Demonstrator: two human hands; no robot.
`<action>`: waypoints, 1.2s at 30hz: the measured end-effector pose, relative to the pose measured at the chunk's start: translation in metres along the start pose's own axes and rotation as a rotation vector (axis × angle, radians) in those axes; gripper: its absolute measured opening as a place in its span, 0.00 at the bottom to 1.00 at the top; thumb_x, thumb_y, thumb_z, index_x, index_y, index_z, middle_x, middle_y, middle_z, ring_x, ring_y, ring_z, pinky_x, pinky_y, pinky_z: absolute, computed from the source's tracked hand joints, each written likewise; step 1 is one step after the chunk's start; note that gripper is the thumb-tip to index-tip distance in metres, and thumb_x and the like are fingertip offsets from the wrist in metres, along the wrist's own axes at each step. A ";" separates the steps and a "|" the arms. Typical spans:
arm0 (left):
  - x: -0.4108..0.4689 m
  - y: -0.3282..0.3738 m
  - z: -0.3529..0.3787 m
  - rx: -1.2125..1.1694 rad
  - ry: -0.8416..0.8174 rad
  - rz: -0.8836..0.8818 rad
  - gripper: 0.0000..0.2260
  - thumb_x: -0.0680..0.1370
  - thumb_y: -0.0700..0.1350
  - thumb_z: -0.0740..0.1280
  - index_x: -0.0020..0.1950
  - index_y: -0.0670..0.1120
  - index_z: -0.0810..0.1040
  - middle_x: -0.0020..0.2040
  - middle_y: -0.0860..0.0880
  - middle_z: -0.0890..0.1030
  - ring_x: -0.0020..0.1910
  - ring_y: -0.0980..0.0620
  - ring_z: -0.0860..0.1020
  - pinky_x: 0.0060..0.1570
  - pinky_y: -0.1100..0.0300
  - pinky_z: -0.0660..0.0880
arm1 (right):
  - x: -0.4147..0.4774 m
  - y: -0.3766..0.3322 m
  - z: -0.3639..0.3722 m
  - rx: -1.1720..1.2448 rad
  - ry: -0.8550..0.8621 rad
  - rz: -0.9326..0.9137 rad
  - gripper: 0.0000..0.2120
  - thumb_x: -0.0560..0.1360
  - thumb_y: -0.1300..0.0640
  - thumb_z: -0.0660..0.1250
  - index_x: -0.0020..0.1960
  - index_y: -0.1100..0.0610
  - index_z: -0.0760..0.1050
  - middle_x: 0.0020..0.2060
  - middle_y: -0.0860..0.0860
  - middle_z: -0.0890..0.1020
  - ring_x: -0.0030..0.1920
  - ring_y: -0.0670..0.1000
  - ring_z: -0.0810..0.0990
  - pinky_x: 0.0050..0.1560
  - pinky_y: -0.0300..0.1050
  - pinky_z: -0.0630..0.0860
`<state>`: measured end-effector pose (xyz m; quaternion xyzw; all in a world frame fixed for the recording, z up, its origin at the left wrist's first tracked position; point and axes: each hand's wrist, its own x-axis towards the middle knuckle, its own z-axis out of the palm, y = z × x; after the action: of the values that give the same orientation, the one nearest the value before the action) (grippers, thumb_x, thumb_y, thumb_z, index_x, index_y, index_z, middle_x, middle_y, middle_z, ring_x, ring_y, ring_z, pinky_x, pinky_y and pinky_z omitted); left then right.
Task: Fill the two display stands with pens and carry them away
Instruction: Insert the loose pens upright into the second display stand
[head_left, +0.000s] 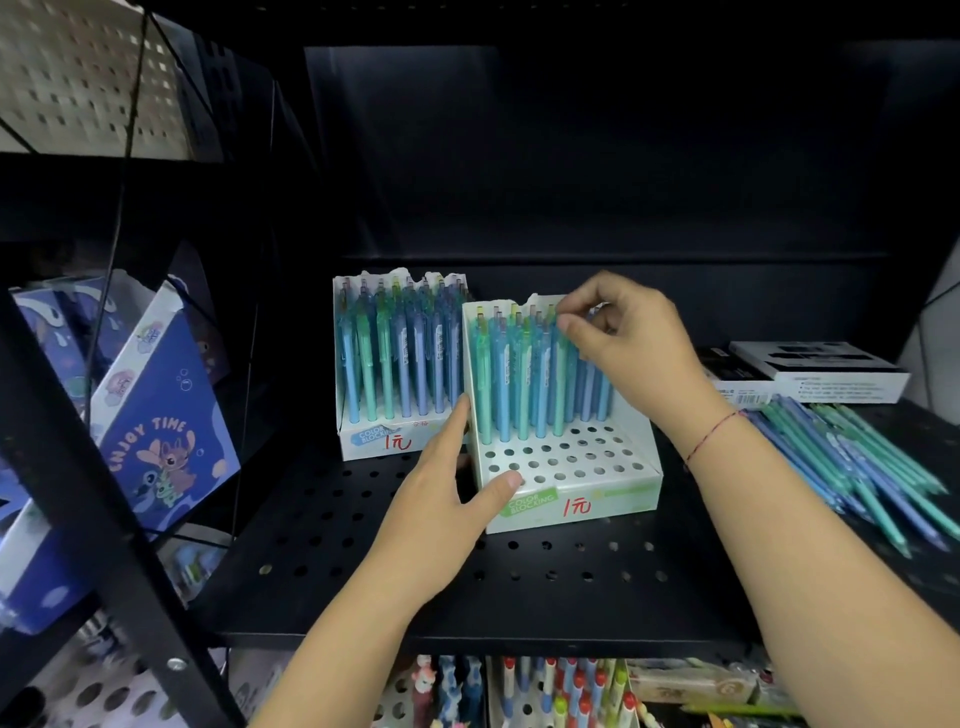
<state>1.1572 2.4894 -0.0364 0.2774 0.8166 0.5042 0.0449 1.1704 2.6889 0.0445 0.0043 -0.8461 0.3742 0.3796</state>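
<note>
"COLOR BLOCKING", "1元" on front stand (613, 512)

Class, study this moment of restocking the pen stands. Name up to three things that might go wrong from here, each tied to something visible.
1. The right hand pinches one pen among tightly packed neighbours in the front stand; pushing it could knock others askew.
2. The left hand holds only that stand's corner, so it may tilt or slide.
3. The loose pens lie heaped on the shelf; a passing arm might roll some off.
</note>
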 end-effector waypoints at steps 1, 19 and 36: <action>0.000 0.000 0.000 0.001 -0.002 0.002 0.37 0.75 0.58 0.66 0.74 0.68 0.44 0.75 0.67 0.50 0.74 0.61 0.56 0.67 0.62 0.57 | 0.000 -0.001 0.000 0.013 -0.003 0.007 0.04 0.75 0.59 0.69 0.43 0.52 0.78 0.37 0.53 0.81 0.38 0.60 0.78 0.42 0.51 0.79; -0.001 0.003 0.004 0.096 -0.077 0.019 0.38 0.73 0.64 0.63 0.74 0.68 0.40 0.75 0.67 0.48 0.74 0.59 0.57 0.68 0.58 0.59 | -0.034 0.102 -0.131 -0.773 -0.410 0.647 0.23 0.70 0.44 0.73 0.53 0.63 0.79 0.55 0.58 0.81 0.52 0.57 0.79 0.53 0.48 0.76; 0.002 -0.002 0.003 0.073 -0.079 0.022 0.38 0.73 0.64 0.64 0.74 0.70 0.41 0.76 0.66 0.52 0.72 0.61 0.61 0.66 0.59 0.61 | -0.017 0.101 -0.102 -0.751 -0.635 0.839 0.23 0.69 0.43 0.74 0.44 0.60 0.70 0.39 0.56 0.78 0.36 0.53 0.76 0.37 0.43 0.75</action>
<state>1.1561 2.4919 -0.0392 0.3076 0.8288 0.4633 0.0613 1.2179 2.8219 0.0134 -0.3495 -0.9203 0.1497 -0.0923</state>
